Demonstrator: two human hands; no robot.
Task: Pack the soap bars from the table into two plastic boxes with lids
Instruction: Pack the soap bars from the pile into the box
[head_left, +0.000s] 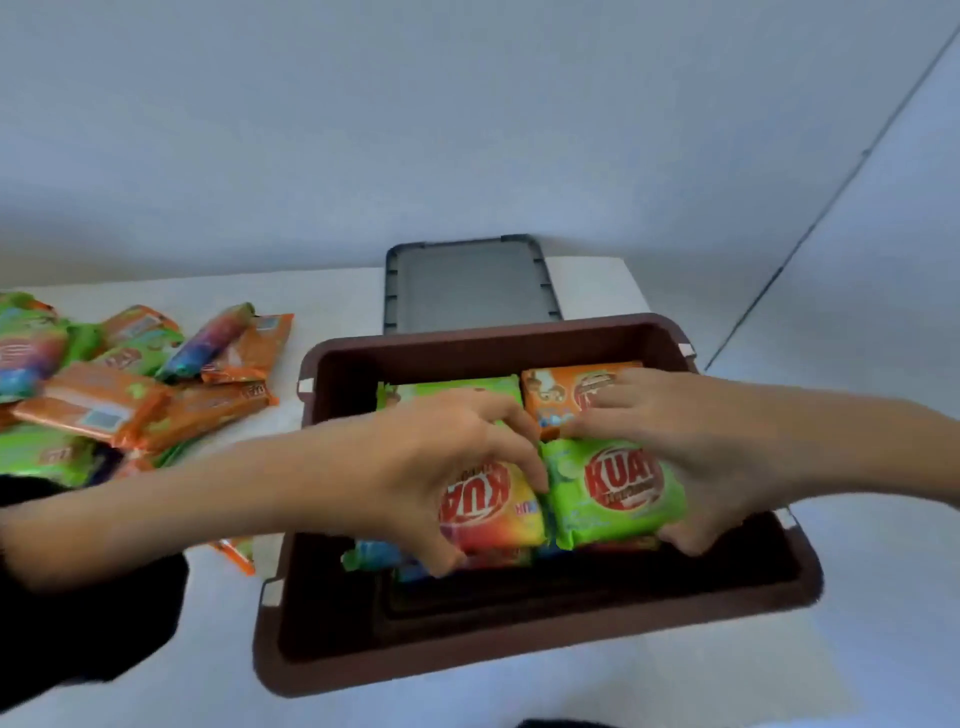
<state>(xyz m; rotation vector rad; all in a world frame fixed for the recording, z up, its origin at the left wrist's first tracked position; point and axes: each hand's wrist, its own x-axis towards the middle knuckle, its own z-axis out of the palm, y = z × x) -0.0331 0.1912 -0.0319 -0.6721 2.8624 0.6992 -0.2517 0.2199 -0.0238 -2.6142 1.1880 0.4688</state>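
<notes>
Inside the brown box (545, 338) on the counter (337, 301), the left hand (447, 457) clamps a yellow-red soap bar (493, 512) and the right hand (696, 447) clamps a green soap bar (615, 493), side by side. More wrapped bars (124, 384) lie heaped left of the box. They look firm, light and slick-wrapped, best gripped across the short edges.

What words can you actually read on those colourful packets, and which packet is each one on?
"KUAT": green soap packet under the right hand, upright.
"KUAT": red-yellow soap packet under the left hand, upside down.
Smaller print on both, and labels on the packet pile: too blurred to read.
</notes>
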